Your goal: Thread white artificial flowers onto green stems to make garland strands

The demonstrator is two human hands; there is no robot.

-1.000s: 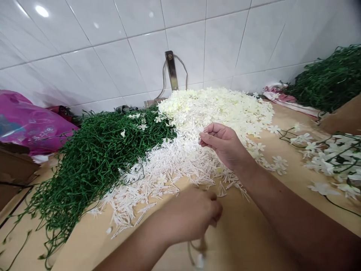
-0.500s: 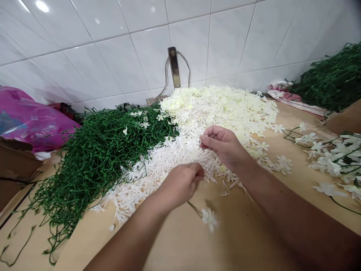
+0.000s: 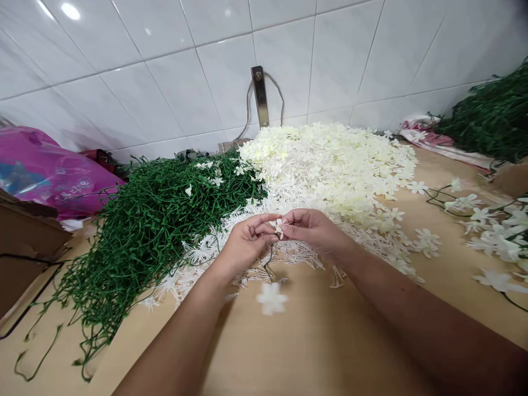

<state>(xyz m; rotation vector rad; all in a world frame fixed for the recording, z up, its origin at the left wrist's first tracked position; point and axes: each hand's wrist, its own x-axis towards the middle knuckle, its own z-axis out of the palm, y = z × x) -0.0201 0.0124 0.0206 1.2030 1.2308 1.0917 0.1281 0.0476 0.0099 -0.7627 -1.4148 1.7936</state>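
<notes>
My left hand (image 3: 245, 242) and my right hand (image 3: 315, 231) meet fingertip to fingertip above the tan table (image 3: 313, 341). Between them sits a small cream flower piece (image 3: 278, 226). The left hand pinches a thin green stem (image 3: 268, 258) that hangs down with a white flower (image 3: 271, 298) at its lower end. The right hand pinches the small piece at the stem's top. Just behind the hands lies a heap of white stamen pieces (image 3: 264, 242), and behind that a pile of cream petals (image 3: 334, 165).
A mound of green stems (image 3: 140, 225) fills the left of the table. Finished flower sprigs (image 3: 490, 231) lie at the right, with more green stems (image 3: 490, 115) behind. A pink bag (image 3: 45, 170) and a cardboard box (image 3: 25, 247) sit far left. A tiled wall (image 3: 206, 71) backs the table.
My left hand has risen from near the table's front edge, carrying the stem with its flower, and has met my right hand, which came down slightly from the petal pile.
</notes>
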